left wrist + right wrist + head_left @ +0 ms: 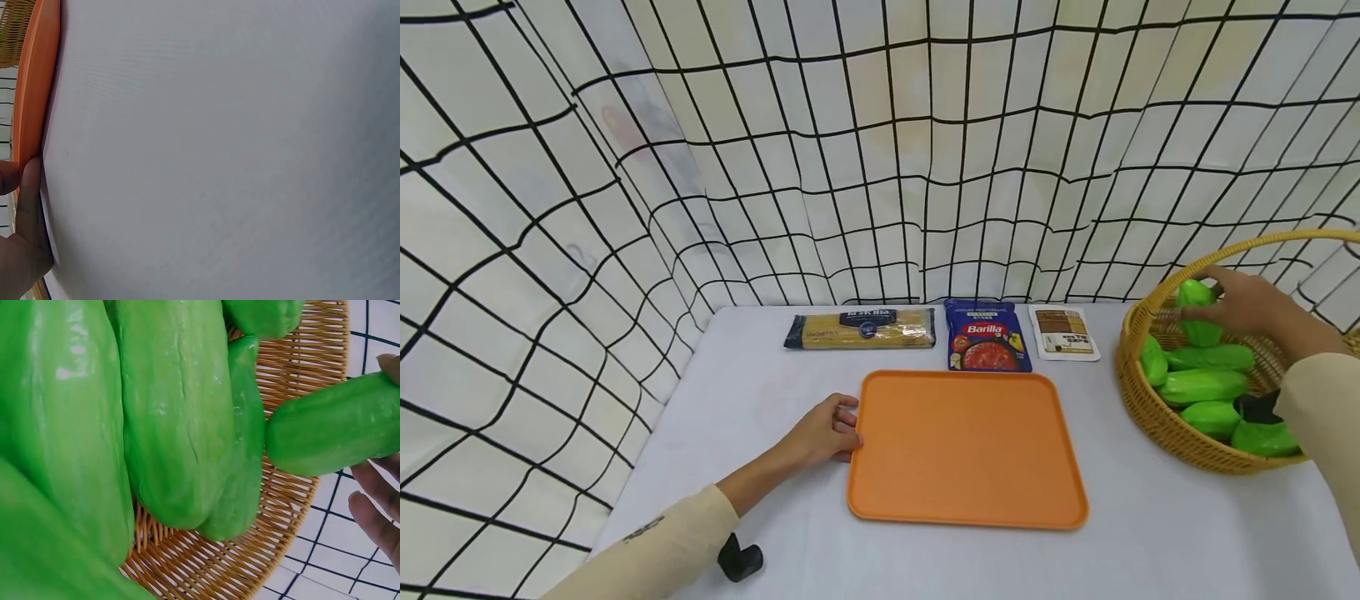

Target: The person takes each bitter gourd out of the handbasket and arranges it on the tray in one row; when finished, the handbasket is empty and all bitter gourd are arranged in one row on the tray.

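Observation:
An orange tray (967,450) lies on the white table in the head view. My left hand (827,429) is at its left edge; in the left wrist view, finger and thumb pinch the tray's rim (34,81). Over at the right, my right hand (1247,307) grips a long green vegetable (1199,312) above the wicker basket (1157,425). The right wrist view shows this green vegetable (337,425) held by its far end, its near end by the basket wall (300,369). Several similar glossy green vegetables (178,412) lie inside the basket.
Along the back of the table lie a spaghetti pack (865,329), a blue Barilla pouch (987,336) and a small white-and-brown packet (1064,332). The basket's handle (1262,240) arches over it. Black netting (925,167) before white cloth rises behind. A black object (740,558) sits near the left sleeve.

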A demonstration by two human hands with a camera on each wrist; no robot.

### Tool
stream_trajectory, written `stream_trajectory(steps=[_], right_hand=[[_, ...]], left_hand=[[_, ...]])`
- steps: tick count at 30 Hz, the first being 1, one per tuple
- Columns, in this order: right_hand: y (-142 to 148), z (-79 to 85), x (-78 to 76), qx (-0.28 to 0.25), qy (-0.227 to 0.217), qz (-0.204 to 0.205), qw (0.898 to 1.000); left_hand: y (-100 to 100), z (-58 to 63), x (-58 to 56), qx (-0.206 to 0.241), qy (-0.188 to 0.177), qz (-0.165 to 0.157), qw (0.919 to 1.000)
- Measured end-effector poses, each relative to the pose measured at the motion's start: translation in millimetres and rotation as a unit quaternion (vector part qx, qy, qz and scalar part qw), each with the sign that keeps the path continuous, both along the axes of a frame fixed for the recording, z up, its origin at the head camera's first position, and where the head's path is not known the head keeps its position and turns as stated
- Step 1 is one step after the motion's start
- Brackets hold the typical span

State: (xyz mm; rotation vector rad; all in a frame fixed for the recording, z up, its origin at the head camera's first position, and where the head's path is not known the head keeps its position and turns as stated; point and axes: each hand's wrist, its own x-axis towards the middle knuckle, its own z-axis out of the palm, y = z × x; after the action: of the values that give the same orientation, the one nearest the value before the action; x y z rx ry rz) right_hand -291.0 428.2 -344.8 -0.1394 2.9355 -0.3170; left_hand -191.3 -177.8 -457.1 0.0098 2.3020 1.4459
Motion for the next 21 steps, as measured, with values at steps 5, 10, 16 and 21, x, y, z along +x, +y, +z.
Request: stream_trajectory(steps=[5,10,16,21], right_hand=[[-4,8.3,7.9,0.002,-0.003,-0.006,1.000],[-6,10.7,16.5,-0.005,0.005,-0.013,1.000],[-9,10.9,28.0,-0.046,0.034,-0.006,0.998],[-6,11.3,39.6,-0.074,0.017,0.006,0.997]], left_hand=[[-2,0.9,-1.7,-0.005,-0.004,-0.011,0.9999],[-1,0.9,-3.6,-0.014,-0.007,-0.012,0.9998],[1,1.1,-4.6,-0.017,-0.011,-0.008,0.9998],[2,1.6,-4.7,-0.019,-0.011,-0.006,0.9997]])
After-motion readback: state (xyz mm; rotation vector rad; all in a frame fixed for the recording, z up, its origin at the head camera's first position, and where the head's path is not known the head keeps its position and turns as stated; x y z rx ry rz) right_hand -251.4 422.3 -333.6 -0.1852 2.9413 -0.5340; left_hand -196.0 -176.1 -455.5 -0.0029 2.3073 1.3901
